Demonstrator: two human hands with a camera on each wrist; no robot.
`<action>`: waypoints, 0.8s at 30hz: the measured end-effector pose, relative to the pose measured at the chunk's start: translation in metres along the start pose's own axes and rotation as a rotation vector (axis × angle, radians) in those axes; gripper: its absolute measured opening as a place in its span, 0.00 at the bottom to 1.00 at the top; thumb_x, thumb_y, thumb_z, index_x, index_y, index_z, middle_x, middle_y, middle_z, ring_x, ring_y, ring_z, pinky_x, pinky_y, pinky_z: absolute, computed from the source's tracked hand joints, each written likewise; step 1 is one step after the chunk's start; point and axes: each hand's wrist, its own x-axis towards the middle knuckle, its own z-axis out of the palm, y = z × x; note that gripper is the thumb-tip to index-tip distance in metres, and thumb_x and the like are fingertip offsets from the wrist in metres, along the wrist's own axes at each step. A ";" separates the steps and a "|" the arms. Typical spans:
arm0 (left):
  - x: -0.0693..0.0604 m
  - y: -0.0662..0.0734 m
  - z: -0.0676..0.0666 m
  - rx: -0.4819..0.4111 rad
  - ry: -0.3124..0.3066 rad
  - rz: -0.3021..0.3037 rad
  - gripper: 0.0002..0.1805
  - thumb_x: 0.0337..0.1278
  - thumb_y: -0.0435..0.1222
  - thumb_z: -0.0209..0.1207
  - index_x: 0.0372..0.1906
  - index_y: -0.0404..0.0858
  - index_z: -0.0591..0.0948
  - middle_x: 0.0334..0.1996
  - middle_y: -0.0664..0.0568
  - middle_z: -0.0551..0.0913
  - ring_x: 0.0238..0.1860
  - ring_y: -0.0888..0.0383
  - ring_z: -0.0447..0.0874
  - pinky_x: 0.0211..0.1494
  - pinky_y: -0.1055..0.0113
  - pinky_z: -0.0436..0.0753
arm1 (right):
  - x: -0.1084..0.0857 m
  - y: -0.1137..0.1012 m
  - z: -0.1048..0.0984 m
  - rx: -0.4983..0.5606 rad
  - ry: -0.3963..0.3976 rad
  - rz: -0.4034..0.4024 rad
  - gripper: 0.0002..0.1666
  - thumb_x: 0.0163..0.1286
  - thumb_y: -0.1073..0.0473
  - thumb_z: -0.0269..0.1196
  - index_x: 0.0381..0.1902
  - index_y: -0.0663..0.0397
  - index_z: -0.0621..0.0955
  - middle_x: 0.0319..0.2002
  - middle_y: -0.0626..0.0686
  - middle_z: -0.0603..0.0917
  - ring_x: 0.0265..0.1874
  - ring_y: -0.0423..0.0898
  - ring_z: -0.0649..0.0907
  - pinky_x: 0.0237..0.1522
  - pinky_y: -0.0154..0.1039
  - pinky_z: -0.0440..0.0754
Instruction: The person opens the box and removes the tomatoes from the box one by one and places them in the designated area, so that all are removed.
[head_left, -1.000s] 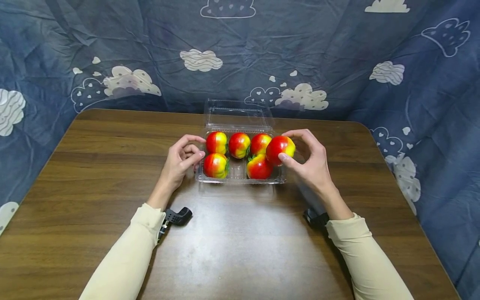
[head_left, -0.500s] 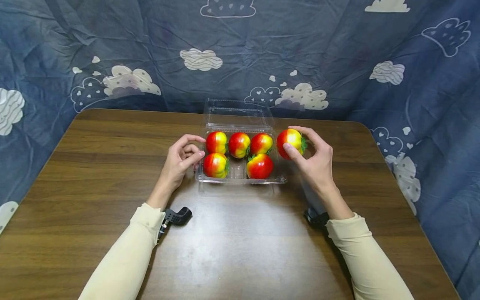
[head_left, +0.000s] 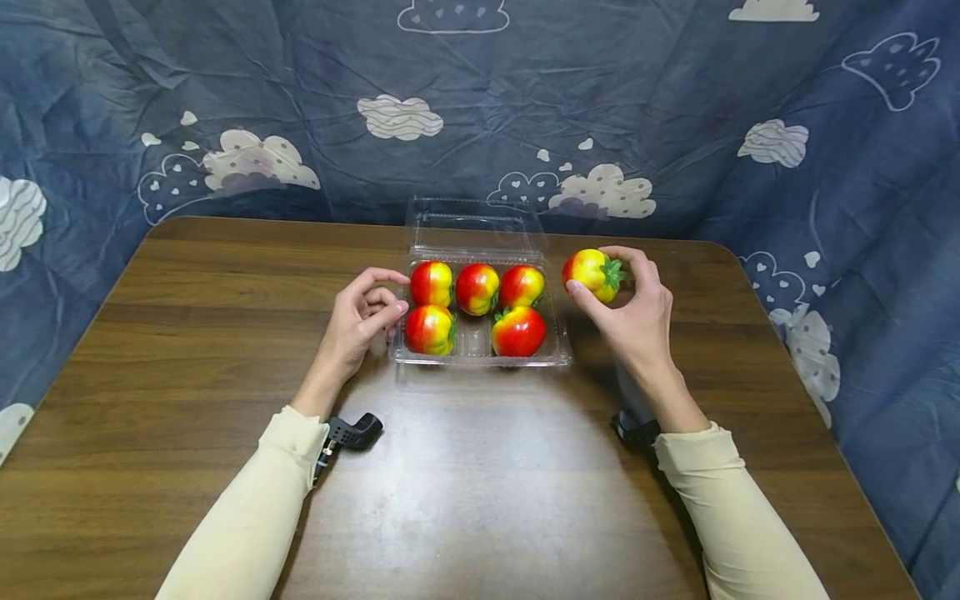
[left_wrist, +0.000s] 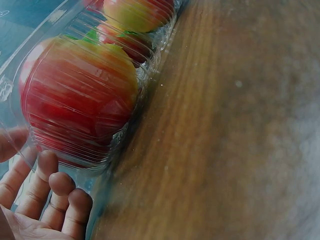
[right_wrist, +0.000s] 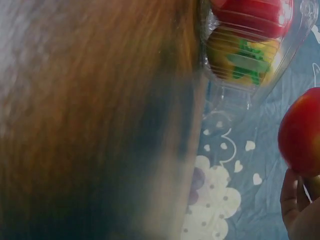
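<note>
Red-yellow, green-leaved fruit (head_left: 588,274) is pinched by the right hand (head_left: 640,323); left hand (head_left: 356,320), relaxed, touches box (head_left: 477,362).

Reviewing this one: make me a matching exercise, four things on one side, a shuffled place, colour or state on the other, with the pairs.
1. right hand
2. left hand
3. lid
4. backdrop cloth

A. dark blue with pale clouds
B. at the left end of the container
C. holds a red-and-yellow fruit
D. clear, open

Pairs: 1-C, 2-B, 3-D, 4-A
</note>
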 end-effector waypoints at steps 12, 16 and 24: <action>0.001 -0.002 0.000 -0.003 -0.004 0.003 0.17 0.63 0.21 0.62 0.56 0.25 0.78 0.23 0.49 0.81 0.18 0.50 0.71 0.23 0.68 0.75 | 0.004 0.017 -0.003 -0.154 -0.091 0.031 0.36 0.59 0.44 0.79 0.62 0.52 0.82 0.54 0.58 0.86 0.51 0.57 0.75 0.50 0.50 0.70; 0.001 -0.002 0.000 -0.008 -0.003 0.005 0.17 0.63 0.21 0.62 0.56 0.25 0.78 0.23 0.50 0.81 0.18 0.51 0.71 0.23 0.68 0.75 | 0.005 0.021 -0.005 -0.195 -0.173 0.062 0.37 0.60 0.45 0.78 0.63 0.54 0.81 0.56 0.60 0.85 0.54 0.60 0.74 0.55 0.57 0.68; 0.000 -0.002 0.001 -0.012 -0.004 0.003 0.17 0.63 0.21 0.62 0.57 0.24 0.78 0.23 0.49 0.81 0.18 0.52 0.72 0.24 0.69 0.76 | 0.004 0.022 -0.006 -0.232 -0.284 0.093 0.38 0.60 0.46 0.79 0.64 0.54 0.81 0.58 0.62 0.83 0.58 0.63 0.74 0.58 0.60 0.68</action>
